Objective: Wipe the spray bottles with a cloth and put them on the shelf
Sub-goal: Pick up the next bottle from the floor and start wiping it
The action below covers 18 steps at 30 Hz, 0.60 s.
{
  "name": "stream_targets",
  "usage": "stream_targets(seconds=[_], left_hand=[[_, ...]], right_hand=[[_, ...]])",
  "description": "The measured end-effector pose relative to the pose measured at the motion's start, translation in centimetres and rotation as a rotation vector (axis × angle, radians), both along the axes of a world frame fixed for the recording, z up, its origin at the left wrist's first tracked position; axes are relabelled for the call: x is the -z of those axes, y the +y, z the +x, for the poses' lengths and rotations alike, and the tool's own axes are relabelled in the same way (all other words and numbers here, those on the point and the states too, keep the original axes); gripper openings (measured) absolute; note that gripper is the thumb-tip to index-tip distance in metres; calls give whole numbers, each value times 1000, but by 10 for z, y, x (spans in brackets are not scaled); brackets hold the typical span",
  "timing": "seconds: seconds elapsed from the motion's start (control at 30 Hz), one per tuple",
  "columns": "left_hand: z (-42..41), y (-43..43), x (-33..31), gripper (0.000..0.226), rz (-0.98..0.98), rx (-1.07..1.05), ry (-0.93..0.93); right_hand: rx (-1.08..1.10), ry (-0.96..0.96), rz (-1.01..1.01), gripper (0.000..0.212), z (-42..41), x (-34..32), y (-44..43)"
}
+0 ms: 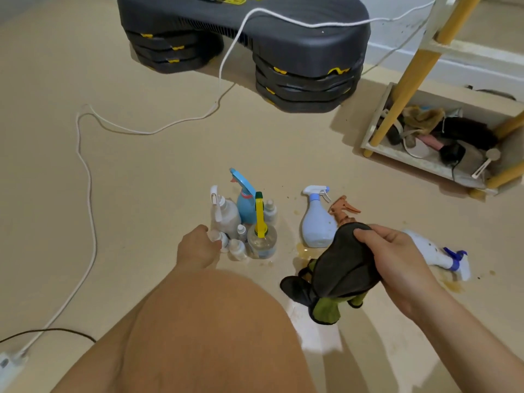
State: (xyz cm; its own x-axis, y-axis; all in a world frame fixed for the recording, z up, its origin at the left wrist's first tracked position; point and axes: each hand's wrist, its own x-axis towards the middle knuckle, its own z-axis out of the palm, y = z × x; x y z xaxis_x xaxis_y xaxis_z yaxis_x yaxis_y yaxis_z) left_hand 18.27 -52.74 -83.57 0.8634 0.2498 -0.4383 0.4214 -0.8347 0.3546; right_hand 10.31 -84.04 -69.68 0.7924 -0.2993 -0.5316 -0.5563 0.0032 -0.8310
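Orange-trigger bottle (344,211), wrapped in cloth (340,268), is gripped by right hand (397,256) beside pale blue bottle (316,222); left of it, small bottle (217,239) is touched by left hand (195,248), fingers curled, grip unclear.

The cloth (343,268) in my right hand (397,256) hides the bottle (343,219) below its orange trigger. My left hand (197,248) fingertips blur among small bottles (236,248). The shelf (419,164) is cut off at the right edge.

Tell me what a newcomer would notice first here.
The right hand, centre-right, grips a dark cloth wrapped round an orange-trigger spray bottle. Left of it a cluster of spray bottles stands on the floor, the left hand at its near edge. A black step platform looms at the top.
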Motion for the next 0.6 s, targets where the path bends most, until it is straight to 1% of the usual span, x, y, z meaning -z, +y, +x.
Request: stream_targets(seconds=[0.07,0.13,0.17,0.2,0.27,0.3,0.33,0.37,0.43,0.47,0.53,0.57,0.6], left_hand=[[-1,5,-22,41,9,-38,33],[0,7,-57,25,21,-47,26],[2,5,-78,17,-13,-32,10],[5,0,-100,13,-100,-17,-15],[5,-20,-157,13,-389,23,-42],[2,-33,-189,13,-509,86,-53],[-1,-47,-221,15,-585,195,-54],[-5,-61,-252,15,-606,342,-43],[-17,-92,-305,15,-549,640,33],[-25,-111,-326,21,-498,763,79],[-46,-155,-351,37,-426,941,113],[-58,-180,-356,38,-438,1010,110],[-71,-203,-357,34,-490,1067,113]], right_hand=[[-14,-28,12,24,-1,-13,-5],[-38,-58,56,22,-3,-30,-10],[-61,-79,77,21,-6,-40,-12],[-87,-107,95,20,-9,-49,-15],[-125,-189,132,22,-16,-69,-20],[-133,-233,143,23,-20,-80,-24],[-142,-275,145,23,-25,-90,-27],[-160,-315,137,22,-30,-100,-32],[-218,-397,103,19,-42,-118,-45],[-253,-438,73,19,-48,-127,-53],[-333,-502,36,19,-62,-144,-68],[-367,-520,47,19,-70,-151,-76],[-389,-535,70,20,-77,-157,-83]])
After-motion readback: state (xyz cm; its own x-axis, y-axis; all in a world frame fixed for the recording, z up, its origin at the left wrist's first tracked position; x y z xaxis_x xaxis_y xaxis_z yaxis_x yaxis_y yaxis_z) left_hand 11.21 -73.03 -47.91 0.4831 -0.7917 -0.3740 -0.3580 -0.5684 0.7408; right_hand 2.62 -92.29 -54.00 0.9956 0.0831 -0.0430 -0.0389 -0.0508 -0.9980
